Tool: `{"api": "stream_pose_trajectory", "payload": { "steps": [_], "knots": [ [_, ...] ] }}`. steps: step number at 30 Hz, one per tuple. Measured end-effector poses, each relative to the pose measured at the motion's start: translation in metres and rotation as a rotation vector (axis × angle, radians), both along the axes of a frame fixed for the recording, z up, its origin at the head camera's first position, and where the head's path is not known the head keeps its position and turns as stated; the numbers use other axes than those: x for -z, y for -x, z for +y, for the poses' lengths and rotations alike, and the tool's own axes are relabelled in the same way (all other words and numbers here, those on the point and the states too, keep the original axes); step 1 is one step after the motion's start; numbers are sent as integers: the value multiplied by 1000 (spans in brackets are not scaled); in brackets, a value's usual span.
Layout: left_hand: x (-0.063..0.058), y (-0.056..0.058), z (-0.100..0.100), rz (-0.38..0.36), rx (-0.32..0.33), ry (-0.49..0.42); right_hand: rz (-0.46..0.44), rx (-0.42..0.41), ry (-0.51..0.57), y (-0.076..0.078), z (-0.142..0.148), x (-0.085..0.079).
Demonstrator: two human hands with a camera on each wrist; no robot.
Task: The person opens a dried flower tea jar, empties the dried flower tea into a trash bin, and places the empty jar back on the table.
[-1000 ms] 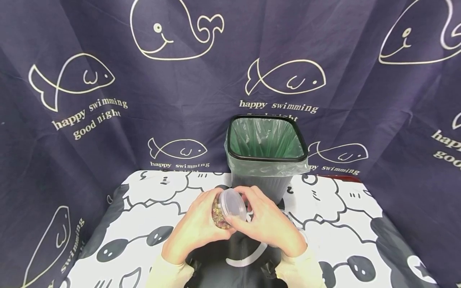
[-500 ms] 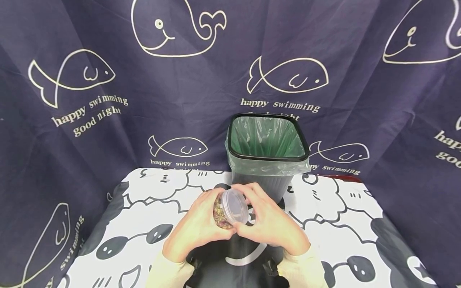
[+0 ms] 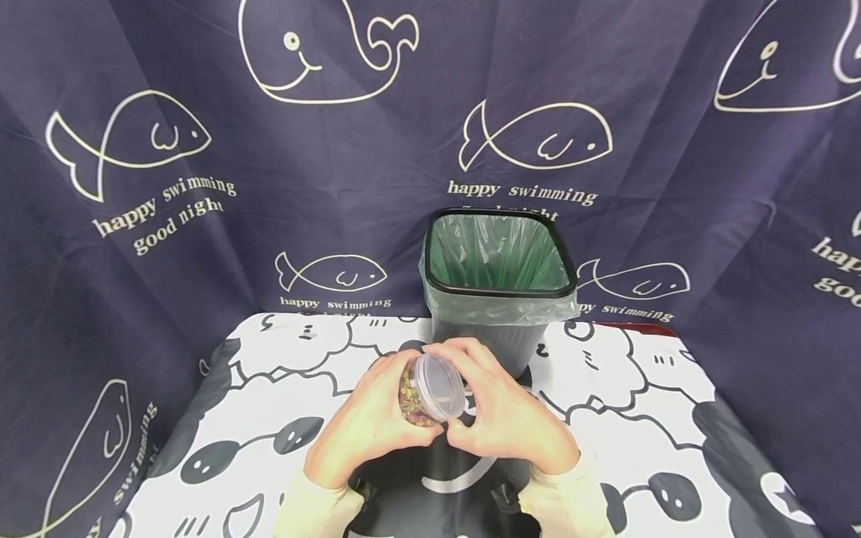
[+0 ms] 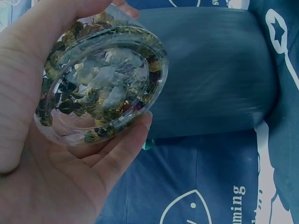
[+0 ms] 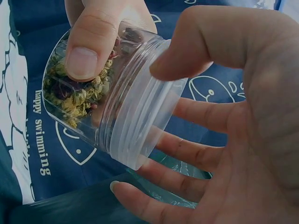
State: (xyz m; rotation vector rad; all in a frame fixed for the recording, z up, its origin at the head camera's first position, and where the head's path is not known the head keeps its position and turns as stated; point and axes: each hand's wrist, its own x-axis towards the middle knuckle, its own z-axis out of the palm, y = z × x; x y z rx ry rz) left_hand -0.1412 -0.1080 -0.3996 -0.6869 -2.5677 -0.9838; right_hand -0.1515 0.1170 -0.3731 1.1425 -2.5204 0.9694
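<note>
A clear plastic jar holds dried flowers and leaves. My left hand grips its body, fingers curled round the side, thumb along the near side. The jar tilts to the right, its frosted screw lid facing my right hand. That hand curls round the lid, thumb at its near edge and fingers on the far side. In the left wrist view the jar's bottom shows the flowers through the plastic. The right wrist view has the lid seated on the jar's neck, with the right thumb close against its rim.
A grey bin with a black rim and green liner stands just beyond the hands. A clear round edge is partly hidden behind my right hand. A patterned cloth covers the table; a dark fish-print curtain hangs behind.
My right thumb has moved from over the lid's face down to its near edge. My left hand keeps its grip, and the jar stays in almost the same place.
</note>
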Motion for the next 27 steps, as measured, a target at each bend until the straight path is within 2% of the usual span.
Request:
{"api": "stream_pose_trajectory", "payload": {
  "steps": [7, 14, 27],
  "knots": [
    [-1, 0, 0, 10, 4, -3, 16, -15, 5, -1, 0, -2],
    [-1, 1, 0, -21, 1, -14, 35, -56, 32, 0, -2, -2],
    [0, 2, 0, -13, 5, -17, 19, -54, 38, -1, -2, -3]
  ]
}}
